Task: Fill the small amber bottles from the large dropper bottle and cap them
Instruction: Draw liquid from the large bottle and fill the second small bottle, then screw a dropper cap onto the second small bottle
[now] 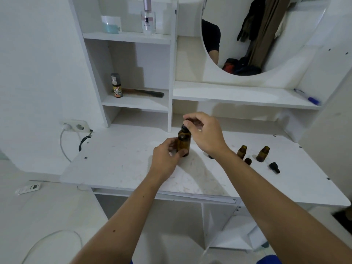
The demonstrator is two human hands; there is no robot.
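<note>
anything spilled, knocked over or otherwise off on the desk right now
No spill shows. One small amber bottle lies tipped on the desk between two upright open ones, and a black dropper cap lies loose on its side nearby.

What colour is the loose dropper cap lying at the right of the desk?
Black, as the head view shows: the loose dropper cap lies beside the small amber bottles.
</note>
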